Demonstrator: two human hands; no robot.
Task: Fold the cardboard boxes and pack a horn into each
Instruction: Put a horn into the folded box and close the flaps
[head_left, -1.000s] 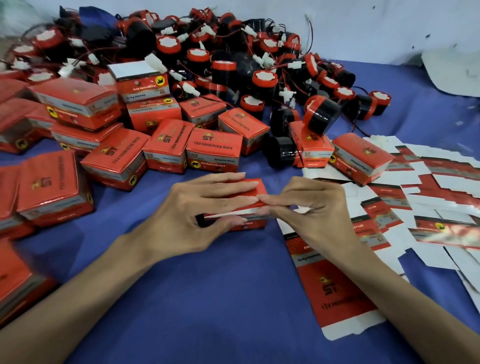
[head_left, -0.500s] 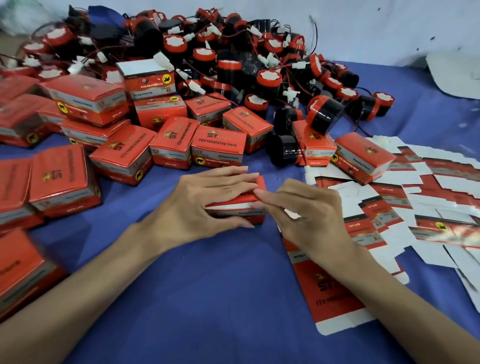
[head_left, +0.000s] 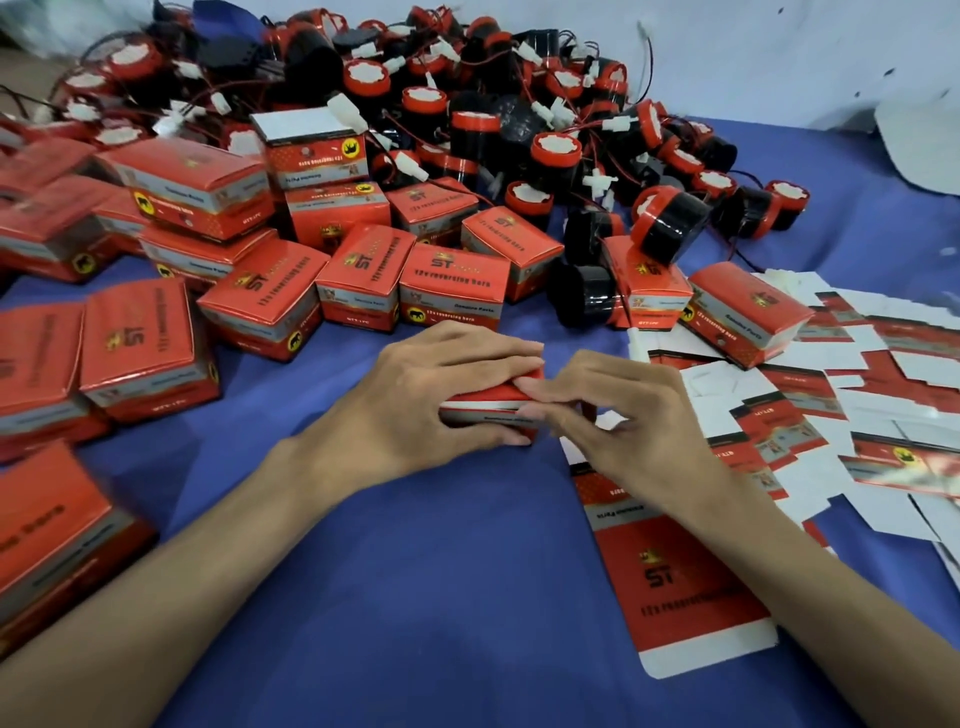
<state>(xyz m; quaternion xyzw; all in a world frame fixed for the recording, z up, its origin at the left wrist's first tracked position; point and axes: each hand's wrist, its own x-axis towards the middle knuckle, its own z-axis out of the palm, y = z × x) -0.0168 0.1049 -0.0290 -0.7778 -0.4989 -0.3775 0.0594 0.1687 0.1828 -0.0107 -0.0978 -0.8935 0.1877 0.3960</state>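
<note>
Red box sits dead centre on the blue cloth, and the left hand grips it, fingers laid over the top, thumb along the front. The right hand is in close, fingertips pressed to the box's right end. A flat carton blank lies under the right wrist. Packed boxes line up just behind, the loose horns piled beyond them.
</note>
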